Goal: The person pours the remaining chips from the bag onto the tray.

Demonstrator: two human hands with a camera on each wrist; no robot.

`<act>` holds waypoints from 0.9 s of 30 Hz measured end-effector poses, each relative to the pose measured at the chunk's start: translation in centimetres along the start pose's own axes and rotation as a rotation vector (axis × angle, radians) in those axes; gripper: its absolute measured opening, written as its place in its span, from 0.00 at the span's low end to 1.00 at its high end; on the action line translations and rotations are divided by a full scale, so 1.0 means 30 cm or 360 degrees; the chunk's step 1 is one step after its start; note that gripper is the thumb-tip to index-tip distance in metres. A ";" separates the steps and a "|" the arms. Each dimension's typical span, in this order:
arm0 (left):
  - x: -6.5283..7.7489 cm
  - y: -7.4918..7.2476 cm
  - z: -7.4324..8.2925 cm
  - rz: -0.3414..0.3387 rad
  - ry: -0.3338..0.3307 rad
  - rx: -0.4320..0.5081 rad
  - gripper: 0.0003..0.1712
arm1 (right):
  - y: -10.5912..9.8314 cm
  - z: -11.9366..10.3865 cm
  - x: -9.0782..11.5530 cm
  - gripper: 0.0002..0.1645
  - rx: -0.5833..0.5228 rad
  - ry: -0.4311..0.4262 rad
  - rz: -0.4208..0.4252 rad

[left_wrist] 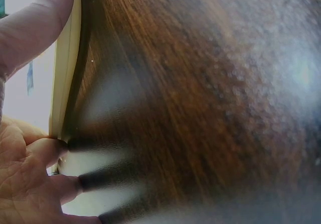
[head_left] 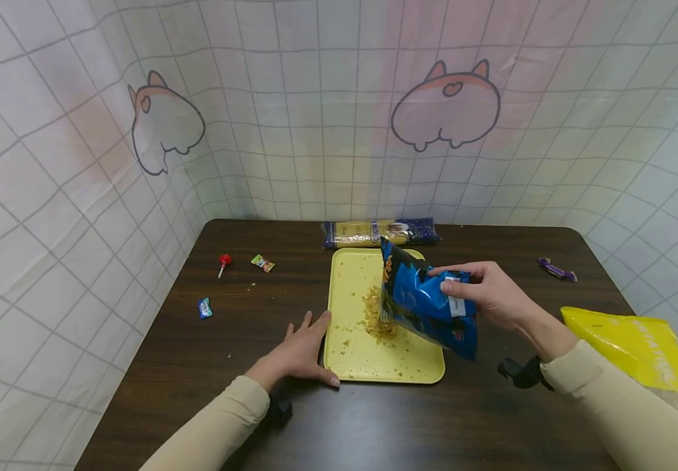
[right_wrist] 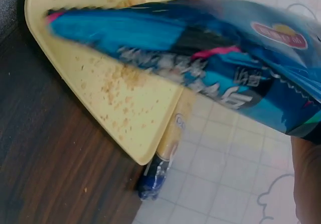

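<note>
A blue snack bag (head_left: 418,294) is tilted over the yellow tray (head_left: 344,275), its left end above a heap of broken chips (head_left: 381,330) and scattered crumbs. My right hand (head_left: 494,297) pinches the bag's right end between thumb and fingers. In the right wrist view the bag (right_wrist: 150,43) spans above the tray (right_wrist: 143,156) and hides part of it. At the tray's left side, my left hand (head_left: 297,353) has its fingers spread, fingertips at the rim and thumb by the near left corner. The left wrist view shows its thumb along the rim (left_wrist: 66,73).
A spaghetti packet (head_left: 380,233) lies behind the tray. On the left are a red lollipop (head_left: 225,261), a colourful wrapped candy (head_left: 263,263) and a blue one (head_left: 205,308). A purple-wrapped candy (head_left: 557,269) and a yellow bag (head_left: 639,343) lie on the right.
</note>
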State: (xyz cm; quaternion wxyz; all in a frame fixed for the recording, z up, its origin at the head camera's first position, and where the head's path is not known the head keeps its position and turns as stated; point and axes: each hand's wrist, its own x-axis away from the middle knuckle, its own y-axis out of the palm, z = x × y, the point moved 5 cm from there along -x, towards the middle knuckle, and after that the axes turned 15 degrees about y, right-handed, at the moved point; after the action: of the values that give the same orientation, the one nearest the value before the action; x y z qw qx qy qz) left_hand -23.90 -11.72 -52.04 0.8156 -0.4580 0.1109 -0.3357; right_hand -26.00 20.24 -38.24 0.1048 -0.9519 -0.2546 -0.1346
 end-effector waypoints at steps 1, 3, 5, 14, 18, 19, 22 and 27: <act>0.000 0.001 -0.001 0.0000 -0.0001 -0.0002 0.78 | -0.002 -0.001 -0.002 0.16 0.0000 0.0004 0.0019; -0.001 0.003 -0.003 -0.0001 -0.0002 -0.0006 0.78 | -0.007 -0.005 -0.006 0.17 -0.0004 0.0004 0.0077; -0.001 0.005 -0.004 0.0001 0.0000 -0.0006 0.78 | -0.012 -0.011 -0.012 0.19 0.0010 0.0011 0.0132; -0.004 0.007 -0.010 0.0006 0.0004 -0.0017 0.78 | -0.032 -0.040 -0.044 0.14 -0.0032 0.0061 0.0236; -0.003 0.006 -0.008 0.0005 0.0002 -0.0018 0.78 | -0.043 -0.057 -0.061 0.09 -0.0161 0.0106 0.0258; -0.003 0.005 -0.007 0.0006 0.0001 -0.0016 0.78 | -0.045 -0.061 -0.066 0.09 -0.0166 0.0106 0.0263; -0.001 0.003 -0.003 0.0007 -0.0002 -0.0010 0.78 | -0.053 -0.073 -0.078 0.09 -0.0186 0.0123 0.0300; 0.000 0.002 -0.002 0.0011 0.0000 -0.0010 0.78 | -0.066 -0.080 -0.098 0.09 -0.0191 0.0198 0.0363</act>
State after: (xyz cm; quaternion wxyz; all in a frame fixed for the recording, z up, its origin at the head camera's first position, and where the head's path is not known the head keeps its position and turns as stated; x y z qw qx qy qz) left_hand -23.90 -11.73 -52.12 0.8153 -0.4603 0.1135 -0.3326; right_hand -29.96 19.94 -36.63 0.0778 -0.9690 -0.1292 -0.1955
